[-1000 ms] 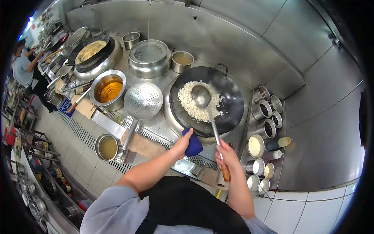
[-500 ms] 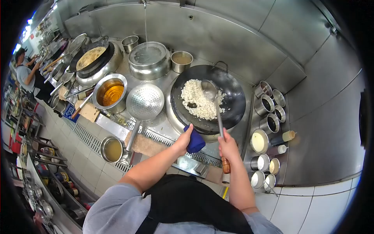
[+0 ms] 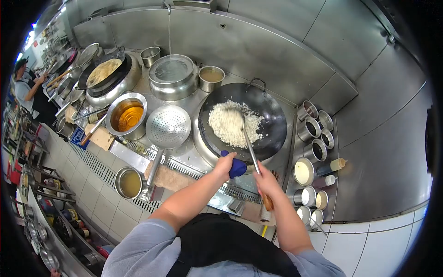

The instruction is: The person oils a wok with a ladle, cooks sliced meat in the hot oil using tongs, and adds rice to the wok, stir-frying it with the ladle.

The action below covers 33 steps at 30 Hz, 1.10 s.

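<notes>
A black wok point(image 3: 272, 124) sits on the burner with white rice point(image 3: 226, 127) gathered in its left and middle part. My left hand point(image 3: 225, 165) is closed around a folded blue cloth point(image 3: 237, 168) at the wok's near rim; the part of the wok under the cloth is hidden. With my right hand point(image 3: 266, 179) I grip a ladle point(image 3: 250, 148) by its long handle, whose wooden end shows below my fist. The ladle's bowl is smeared by motion and lies in the rice.
Left of the wok lie a perforated strainer point(image 3: 168, 127) and a pot of orange oil point(image 3: 129, 117). Behind are a lidded steel pot point(image 3: 172, 76) under running water and a small pot point(image 3: 211, 78). Seasoning containers point(image 3: 303, 171) line the right. A person point(image 3: 27, 90) stands far left.
The ladle's bowl has moved left into the rice, and the rice has shifted, covering the dark gap seen earlier. My left hand still holds the cloth at the rim. The view has shifted slightly.
</notes>
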### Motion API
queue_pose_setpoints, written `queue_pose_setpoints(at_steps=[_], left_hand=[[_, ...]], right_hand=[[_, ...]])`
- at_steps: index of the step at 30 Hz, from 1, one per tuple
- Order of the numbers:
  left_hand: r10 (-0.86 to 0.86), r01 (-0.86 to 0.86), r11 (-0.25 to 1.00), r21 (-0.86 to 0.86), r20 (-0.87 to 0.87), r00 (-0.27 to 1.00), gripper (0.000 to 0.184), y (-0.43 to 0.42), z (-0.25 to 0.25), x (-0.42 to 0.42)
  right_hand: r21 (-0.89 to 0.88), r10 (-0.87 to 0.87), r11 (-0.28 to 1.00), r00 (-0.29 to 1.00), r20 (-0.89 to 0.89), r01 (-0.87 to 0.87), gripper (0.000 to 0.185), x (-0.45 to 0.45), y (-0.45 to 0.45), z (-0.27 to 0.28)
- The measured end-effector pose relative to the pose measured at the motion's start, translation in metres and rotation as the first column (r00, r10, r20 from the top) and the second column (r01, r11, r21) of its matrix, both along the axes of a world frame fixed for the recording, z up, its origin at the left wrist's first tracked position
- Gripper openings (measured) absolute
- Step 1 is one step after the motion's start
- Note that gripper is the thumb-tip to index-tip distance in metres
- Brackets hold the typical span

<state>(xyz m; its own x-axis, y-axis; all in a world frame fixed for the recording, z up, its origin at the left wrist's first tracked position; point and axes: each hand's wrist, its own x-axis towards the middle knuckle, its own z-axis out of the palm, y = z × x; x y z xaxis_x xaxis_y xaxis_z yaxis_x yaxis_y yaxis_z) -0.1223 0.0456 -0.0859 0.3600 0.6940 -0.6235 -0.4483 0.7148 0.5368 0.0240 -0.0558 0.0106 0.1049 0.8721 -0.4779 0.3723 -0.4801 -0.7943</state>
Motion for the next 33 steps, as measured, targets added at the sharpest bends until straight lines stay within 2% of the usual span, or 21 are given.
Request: queue_pose_setpoints(at_steps=[1, 2, 3, 4, 5, 6, 7, 9, 10, 12, 14, 16, 18, 20, 21, 22, 25, 27, 30, 32, 33], left_hand=[[0.035, -0.035, 0.999, 0.015, 0.005, 0.999, 0.025, -0.003, 0.008, -0.001], [0.046, -0.046, 0.998, 0.041, -0.014, 0.999, 0.025, -0.004, 0.008, -0.002], [0.061, -0.060, 0.997, 0.056, -0.018, 0.998, 0.023, 0.001, -0.002, 0.002], [0.063, -0.061, 0.996, 0.062, -0.028, 0.998, 0.021, -0.001, -0.015, 0.005], [0.053, -0.051, 0.997, 0.050, -0.028, 0.998, 0.021, -0.009, -0.012, 0.004], [0.062, -0.059, 0.997, 0.059, -0.051, 0.997, 0.020, -0.009, 0.004, 0.003], [0.077, -0.072, 0.995, 0.070, -0.075, 0.994, 0.019, -0.008, 0.017, 0.002], [0.079, -0.076, 0.995, 0.063, -0.051, 0.996, 0.020, -0.009, 0.029, -0.001], [0.074, -0.072, 0.996, 0.047, -0.033, 0.997, 0.021, -0.011, 0.031, -0.002], [0.051, -0.049, 0.997, 0.061, -0.046, 0.998, 0.022, -0.007, 0.021, 0.001], [0.039, -0.033, 0.998, 0.062, -0.104, 0.994, 0.024, -0.004, 0.010, 0.003], [0.049, -0.042, 0.997, 0.068, -0.093, 0.994, 0.024, -0.003, 0.005, 0.004], [0.053, -0.048, 0.997, 0.060, -0.085, 0.995, 0.025, -0.006, 0.000, 0.004], [0.053, -0.046, 0.995, 0.089, -0.071, 0.996, 0.025, -0.004, 0.000, 0.005], [0.042, -0.039, 0.998, 0.048, -0.058, 0.997, 0.024, -0.008, 0.022, -0.001], [0.038, -0.036, 0.998, 0.047, -0.055, 0.998, 0.024, -0.009, 0.020, 0.001], [0.067, -0.064, 0.995, 0.076, -0.049, 0.996, 0.024, -0.007, 0.014, -0.001], [0.078, -0.073, 0.995, 0.073, -0.067, 0.995, 0.024, -0.008, 0.014, 0.001], [0.056, -0.055, 0.997, 0.056, -0.022, 0.998, 0.025, -0.006, 0.010, 0.001], [0.104, -0.101, 0.993, 0.056, -0.050, 0.993, 0.027, -0.006, 0.006, 0.000], [0.064, -0.062, 0.996, 0.062, -0.043, 0.997, 0.029, -0.006, 0.002, 0.000]], right_hand=[[-0.022, 0.048, 0.999, 0.994, 0.096, -0.047, 0.058, 0.007, -0.018, 0.010], [-0.018, 0.060, 0.998, 0.992, 0.107, -0.058, 0.058, 0.018, -0.017, 0.007], [0.086, 0.111, 0.983, 0.901, 0.420, -0.161, 0.057, 0.029, -0.017, -0.001], [0.146, 0.105, 0.950, 0.720, 0.686, -0.278, 0.057, 0.034, -0.023, -0.006], [0.035, 0.122, 0.981, 0.748, 0.652, -0.191, 0.056, 0.027, -0.003, 0.011], [0.014, 0.104, 0.987, 0.695, 0.711, -0.163, 0.055, 0.019, 0.019, 0.019], [0.054, 0.049, 0.990, 0.673, 0.738, -0.131, 0.055, 0.016, 0.038, 0.017], [0.304, -0.123, 0.942, 0.695, 0.709, -0.144, 0.056, 0.028, 0.079, -0.038], [0.302, -0.123, 0.943, 0.695, 0.708, -0.140, 0.056, 0.020, 0.079, -0.040], [0.254, -0.039, 0.959, 0.829, 0.558, -0.126, 0.056, 0.000, 0.081, -0.039], [0.237, 0.090, 0.938, 0.839, 0.537, -0.252, 0.057, -0.005, 0.044, -0.039], [0.091, 0.214, 0.937, 0.758, 0.616, -0.338, 0.058, -0.005, 0.007, 0.007], [0.040, 0.221, 0.951, 0.765, 0.605, -0.307, 0.060, 0.011, 0.009, 0.029], [-0.040, 0.197, 0.962, 0.586, 0.786, -0.271, 0.056, 0.001, 0.032, 0.056], [-0.011, 0.158, 0.961, 0.518, 0.841, -0.275, 0.055, 0.002, 0.050, 0.057], [0.013, 0.120, 0.959, 0.444, 0.888, -0.284, 0.055, 0.006, 0.062, 0.049], [-0.007, 0.107, 0.966, 0.377, 0.920, -0.257, 0.056, 0.035, 0.067, 0.017], [-0.040, 0.159, 0.949, 0.366, 0.917, -0.314, 0.060, 0.046, 0.025, 0.022], [-0.193, 0.297, 0.942, 0.417, 0.859, -0.275, 0.065, 0.053, -0.047, 0.037], [-0.243, 0.329, 0.935, 0.371, 0.868, -0.260, 0.067, 0.043, -0.057, 0.048], [-0.233, 0.313, 0.942, 0.376, 0.872, -0.242, 0.069, 0.044, -0.053, 0.045]])
